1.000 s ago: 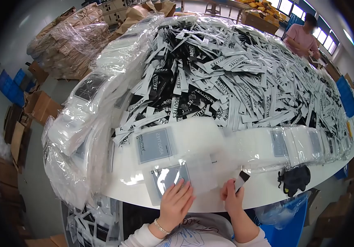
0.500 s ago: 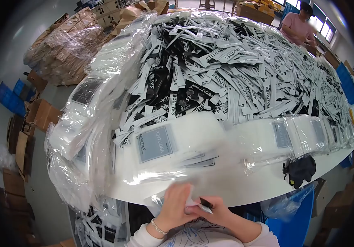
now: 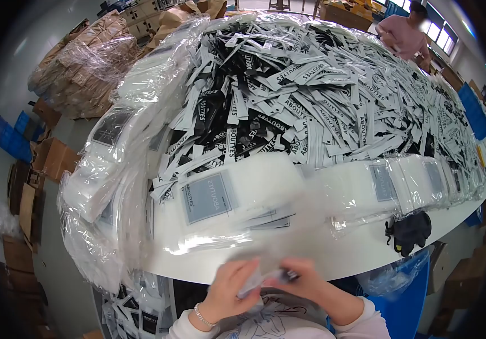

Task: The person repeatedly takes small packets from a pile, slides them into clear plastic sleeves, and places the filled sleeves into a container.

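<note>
Bag [image 3: 250, 283] is thin, pale, kinda see-through plastic, bunched up in the left grip [image 3: 227, 291] on the side facing the right grip [image 3: 306, 281]. Packet [image 3: 290, 276] is a small thing, dark where it shows, held in the right grip on its inner side. Both pretty blurry, can't tell if they're touching.

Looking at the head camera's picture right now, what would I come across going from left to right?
Blue plastic bin → open cardboard box → left hand → right hand → black glove.
</note>
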Tool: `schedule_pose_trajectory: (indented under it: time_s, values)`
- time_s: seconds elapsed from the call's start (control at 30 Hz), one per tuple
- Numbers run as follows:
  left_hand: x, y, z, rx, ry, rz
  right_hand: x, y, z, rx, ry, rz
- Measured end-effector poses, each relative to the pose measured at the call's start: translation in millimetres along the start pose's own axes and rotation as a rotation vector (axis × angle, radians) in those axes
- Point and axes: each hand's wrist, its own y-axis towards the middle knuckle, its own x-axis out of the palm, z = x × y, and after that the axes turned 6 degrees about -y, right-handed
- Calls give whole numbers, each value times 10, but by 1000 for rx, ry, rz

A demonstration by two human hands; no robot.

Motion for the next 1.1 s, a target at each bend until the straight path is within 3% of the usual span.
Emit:
schedule_pose_trajectory:
  time_s: [0.03, 0.1, 0.13, 0.23, 0.27, 0.37, 0.4, 0.43, 0.5, 0.57, 0.63, 0.7, 0.87, 0.93, 1.03, 1.07, 1.1]
  values:
    - [-17, -2, -10, 0, 106, 36, -66, 39, -13, 18, 2, 86]
    - [-5, 76, 15, -100, 139, 82, -177, 95, 50, 220, 881, 192]
    - [18, 100, 36, -149, 156, 101, -205, 233, -112, -60, 1076, 197]
    - [253, 108, 6, -89, 90, 134, -20, 380, -542, 40, 946, 245]
    - [254, 117, -7, -46, 104, 160, 49, 303, -475, 71, 854, 150]
    - [253, 130, -72, 54, 163, 183, 9, 358, -583, -219, 237, -171]
    - [248, 119, -121, 69, 194, 148, -39, 378, -590, -260, 160, -217]
    - [244, 98, -143, 81, 225, 110, -42, 376, -590, -237, 75, -178]
    - [266, 70, -91, 59, 66, 236, -32, 360, -591, -189, -96, -93]
    - [255, 85, -76, 38, -1, 274, 42, 345, -536, -153, 35, 167]
    - [218, 122, -90, 8, 25, 228, -7, 320, -511, -201, -30, 278]
    - [174, 157, -59, 46, 83, 208, -233, 238, -518, -325, -293, 239]
    - [130, 186, 32, 142, 192, 135, -105, 179, -298, -420, -436, -231]
    - [63, 252, 144, 161, 192, 75, -184, 193, -300, -405, -411, -291]
    - [-144, 231, 100, -226, -304, -53, -281, 248, -274, -350, -286, -398]
    - [-249, 288, 159, -438, -368, -128, -289, 255, -269, -325, -229, -436]
    - [-239, 272, 153, -445, -370, -144, -271, 266, -285, -359, -247, -442]
